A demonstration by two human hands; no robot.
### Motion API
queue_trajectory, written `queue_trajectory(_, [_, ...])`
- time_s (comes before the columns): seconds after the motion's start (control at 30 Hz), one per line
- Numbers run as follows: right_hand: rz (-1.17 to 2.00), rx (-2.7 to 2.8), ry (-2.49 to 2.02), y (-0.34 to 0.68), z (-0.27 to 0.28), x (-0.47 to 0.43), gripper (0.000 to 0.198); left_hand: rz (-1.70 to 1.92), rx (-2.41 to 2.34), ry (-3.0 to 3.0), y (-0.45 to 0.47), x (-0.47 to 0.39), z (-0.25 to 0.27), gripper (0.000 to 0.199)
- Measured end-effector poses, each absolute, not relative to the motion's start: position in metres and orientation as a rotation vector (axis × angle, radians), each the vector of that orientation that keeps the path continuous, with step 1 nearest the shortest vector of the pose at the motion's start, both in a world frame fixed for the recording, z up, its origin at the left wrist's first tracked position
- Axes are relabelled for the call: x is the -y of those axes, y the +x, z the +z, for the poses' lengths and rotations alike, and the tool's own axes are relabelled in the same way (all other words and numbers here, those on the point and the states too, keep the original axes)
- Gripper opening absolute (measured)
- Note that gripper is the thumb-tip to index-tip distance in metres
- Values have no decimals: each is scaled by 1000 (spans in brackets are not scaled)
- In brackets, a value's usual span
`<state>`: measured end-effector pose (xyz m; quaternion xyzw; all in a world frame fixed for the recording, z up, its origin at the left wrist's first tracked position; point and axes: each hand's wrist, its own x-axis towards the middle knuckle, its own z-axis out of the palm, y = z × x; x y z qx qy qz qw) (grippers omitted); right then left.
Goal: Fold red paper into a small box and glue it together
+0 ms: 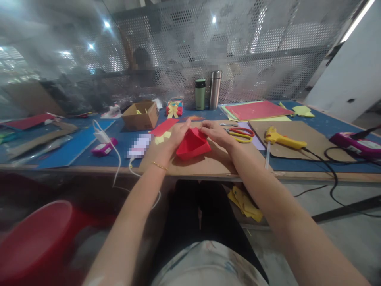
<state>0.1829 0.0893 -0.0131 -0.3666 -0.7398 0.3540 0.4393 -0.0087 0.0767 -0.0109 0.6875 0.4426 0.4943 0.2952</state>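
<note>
Mid-frame, over a flat brown cardboard sheet (214, 166), I see the left hand (177, 135) holding the left side of an open red folded-paper box (194, 149), the right hand (216, 133) pinching its far right edge. A silver metal flask (215, 91) stands upper centre.

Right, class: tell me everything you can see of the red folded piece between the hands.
The red folded piece looks like stiff paper or card, creased into a hollow, angular shape with a peak at its far side. The left hand holds its left side; the right hand touches its upper right. It is over the brown sheet; whether it rests there is unclear.
</note>
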Motion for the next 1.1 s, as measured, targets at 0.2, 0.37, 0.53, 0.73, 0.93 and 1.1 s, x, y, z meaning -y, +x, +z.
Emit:
queue_trajectory(0.2, [837, 1837, -926, 183, -15, -95, 32, 1267, -1148, 1976, -11, -82, -15, 33])
queue_trajectory(0.37, [904, 1926, -868, 185, -17, -94, 34, 1212, -1106, 1992, -10, -78, -12, 23])
queue_trajectory(0.53, [885, 1913, -891, 183, -19, -96, 33, 1175, -1117, 1947, -7, -72, -10, 21])
queue_trajectory(0.73, [762, 1887, -972, 178, -20, -90, 29, 1179, -1070, 1991, -7, -74, -11, 25])
queue_trajectory(0.93, [854, 1920, -873, 184, -17, -88, 33, 1186, -1081, 1991, -11, -77, -12, 25])
queue_trajectory(1.1, [928, 1919, -858, 189, -16, -93, 44, 1181, -1111, 1970, -11, -74, -11, 23])
